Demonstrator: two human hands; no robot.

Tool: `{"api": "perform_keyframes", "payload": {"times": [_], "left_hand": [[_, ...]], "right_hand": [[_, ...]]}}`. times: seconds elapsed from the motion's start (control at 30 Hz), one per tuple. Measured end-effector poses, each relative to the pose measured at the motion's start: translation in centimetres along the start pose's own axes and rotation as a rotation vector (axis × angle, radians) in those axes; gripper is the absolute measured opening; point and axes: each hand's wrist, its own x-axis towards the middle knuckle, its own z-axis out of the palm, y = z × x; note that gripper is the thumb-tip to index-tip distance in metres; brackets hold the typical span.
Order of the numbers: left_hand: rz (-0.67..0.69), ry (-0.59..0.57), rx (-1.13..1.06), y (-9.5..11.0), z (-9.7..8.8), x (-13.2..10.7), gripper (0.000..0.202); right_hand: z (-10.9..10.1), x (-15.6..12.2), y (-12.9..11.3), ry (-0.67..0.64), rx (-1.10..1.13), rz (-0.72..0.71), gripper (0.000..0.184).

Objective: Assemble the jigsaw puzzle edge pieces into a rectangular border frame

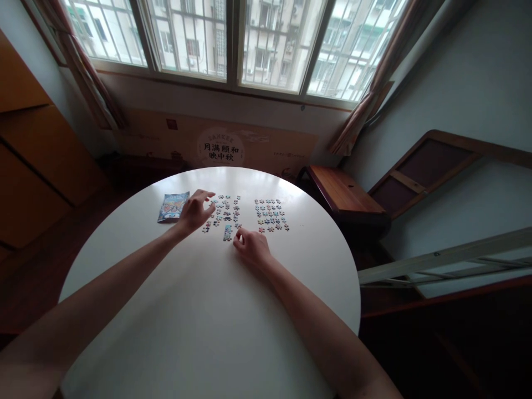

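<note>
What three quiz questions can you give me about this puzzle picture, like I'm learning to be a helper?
1. True or false: the blue packet lies closer to the right hand than to the left hand.
2. Pick one: the white table has an edge that is A) zigzag, B) curved, C) straight with square corners.
3. Fill in the word: the small block of puzzle pieces sits nearest the ____ hand.

Key: 1. False; 2. B; 3. right.
</note>
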Motion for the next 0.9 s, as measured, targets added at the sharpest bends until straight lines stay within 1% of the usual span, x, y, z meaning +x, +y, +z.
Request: {"api": "perform_keyframes", "payload": {"times": [0.07,0.13,0.2,0.27,0.5,0.57,0.67,0.73,0.9], "left_hand": [[-0.049,-0.085,0.109,-1.5,0.7,1.9,0.033],[-0.152,-0.201,0.212,-3.0,1.4,3.6,0.034],[-0.193,-0.252,0.235,-4.0,2.1,4.9,0.033],[-0.217,-0.294,0.255,-4.4,2.7,5.9,0.031],[-0.212,-0.434,0.26,-3.7,4.3,8.8,0.03],[-0.231,-0.476,0.256,-3.6,4.7,9.6,0.029],[-0.277,-0.535,0.252,-3.7,5.2,10.4,0.022],[-0.303,-0.559,0.243,-3.8,5.3,10.8,0.019],[-0.362,-0.592,0.214,-4.2,5.7,11.6,0.022]], "right_hand": [[0.1,0.0,0.0,0.009,0.005,-0.001,0.021],[0.2,0.0,0.1,0.019,0.01,-0.002,0.022],[0.3,0.0,0.1,0.024,0.02,-0.002,0.022],[0.4,0.0,0.2,0.027,0.03,0.001,0.022],[0.7,0.0,0.2,0.039,0.029,-0.01,0.021],[0.7,0.0,0.2,0.039,0.027,-0.01,0.021],[0.8,0.0,0.2,0.038,0.023,-0.01,0.021],[0.9,0.0,0.2,0.037,0.021,-0.01,0.021],[1.0,0.0,0.3,0.036,0.014,-0.004,0.022]]}}
